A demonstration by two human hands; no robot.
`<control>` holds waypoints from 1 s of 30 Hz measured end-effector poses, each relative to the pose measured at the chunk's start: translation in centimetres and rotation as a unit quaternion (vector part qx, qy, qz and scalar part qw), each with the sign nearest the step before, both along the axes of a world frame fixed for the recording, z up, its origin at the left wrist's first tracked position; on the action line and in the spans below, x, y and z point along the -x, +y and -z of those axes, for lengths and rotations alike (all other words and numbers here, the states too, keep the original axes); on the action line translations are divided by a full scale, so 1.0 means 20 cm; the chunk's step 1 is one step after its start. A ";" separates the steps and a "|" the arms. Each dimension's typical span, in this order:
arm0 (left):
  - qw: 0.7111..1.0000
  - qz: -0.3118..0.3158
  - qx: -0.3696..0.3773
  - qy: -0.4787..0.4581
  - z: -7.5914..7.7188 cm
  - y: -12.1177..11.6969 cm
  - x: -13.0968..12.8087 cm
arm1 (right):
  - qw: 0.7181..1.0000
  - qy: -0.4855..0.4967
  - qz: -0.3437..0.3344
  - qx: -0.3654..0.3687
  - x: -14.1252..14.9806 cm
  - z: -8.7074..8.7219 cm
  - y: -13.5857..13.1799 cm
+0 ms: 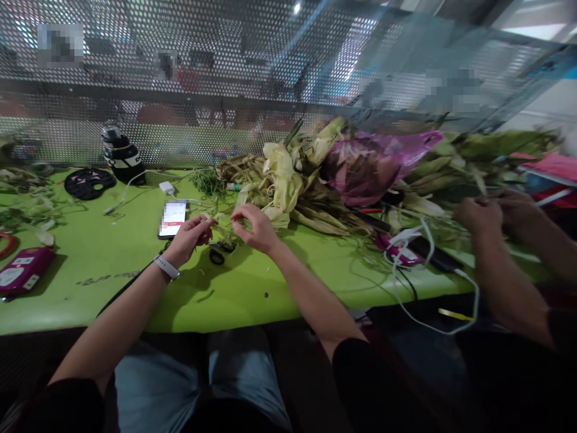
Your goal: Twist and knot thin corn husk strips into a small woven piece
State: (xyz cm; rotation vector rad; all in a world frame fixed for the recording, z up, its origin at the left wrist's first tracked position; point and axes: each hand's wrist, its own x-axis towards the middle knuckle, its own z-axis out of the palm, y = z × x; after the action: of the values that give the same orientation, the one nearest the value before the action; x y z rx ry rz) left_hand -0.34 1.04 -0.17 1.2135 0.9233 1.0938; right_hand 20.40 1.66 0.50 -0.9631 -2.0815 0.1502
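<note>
A pale green strip of corn husk (220,221) stretches between my two hands above the table. My left hand (192,239), with a light watch band at its wrist, is closed in a pinch on the strip's left side. Curled fingers of my right hand (253,228) meet its right side; the exact grip is hard to make out. Below the strip lies a pair of dark-handled scissors (217,255), partly covered by shreds. A lit phone (173,218) rests just beyond my left hand. Behind my right hand rises a heap of corn husks (285,174).
A pink plastic bag (360,165) sits among the husks. Purple power strips (24,270) and a white cable (433,328) lie on the green table (135,307). A black bottle (121,155) stands at the back left. At right, a co-worker's hands (489,213) handle husks.
</note>
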 end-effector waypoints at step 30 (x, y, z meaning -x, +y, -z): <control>0.999 0.018 -0.041 0.032 0.00 -0.01 0.00 | 0.954 0.082 -0.053 0.282 0.04 0.03 0.00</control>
State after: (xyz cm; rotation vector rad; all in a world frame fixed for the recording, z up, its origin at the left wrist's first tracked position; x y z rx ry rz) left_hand -0.25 0.89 -0.27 1.3333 0.9099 1.0789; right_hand 19.52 1.69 -0.19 -1.1210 -1.9677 0.8896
